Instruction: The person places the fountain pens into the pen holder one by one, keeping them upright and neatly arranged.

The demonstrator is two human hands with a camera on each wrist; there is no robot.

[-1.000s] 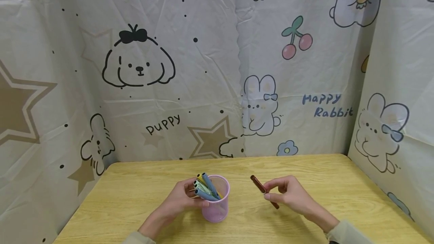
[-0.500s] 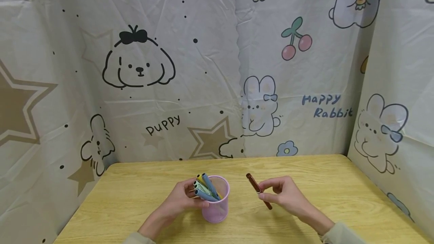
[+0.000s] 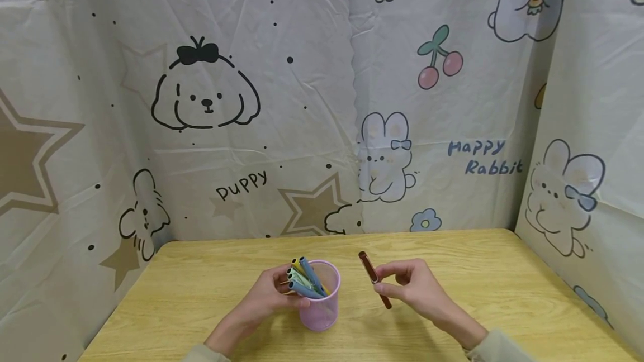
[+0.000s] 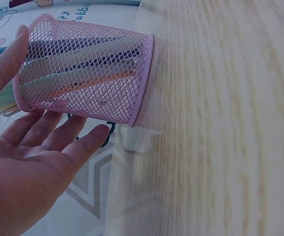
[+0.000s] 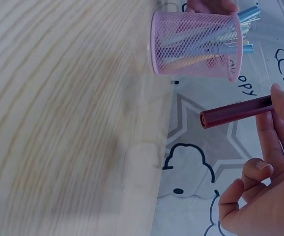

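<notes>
A pink mesh pen cup stands on the wooden table, holding several felt-tip pens with blue, green and yellow ends that lean left. My left hand holds the cup near its rim, thumb on the near side and fingers on the far side, as the left wrist view of it shows. To the right of the cup, my right hand pinches a dark red-brown felt-tip pen between thumb and fingers. This pen slants, top end to the upper left, its lower end over the table; the remaining fingers are curled loosely.
The light wooden table has rounded far corners. A pale curtain printed with puppies, rabbits and stars hangs behind it and along both sides.
My right hand has moved left toward the cup with the red-brown pen, which now stands a little steeper. The left hand and the cup have stayed in place.
</notes>
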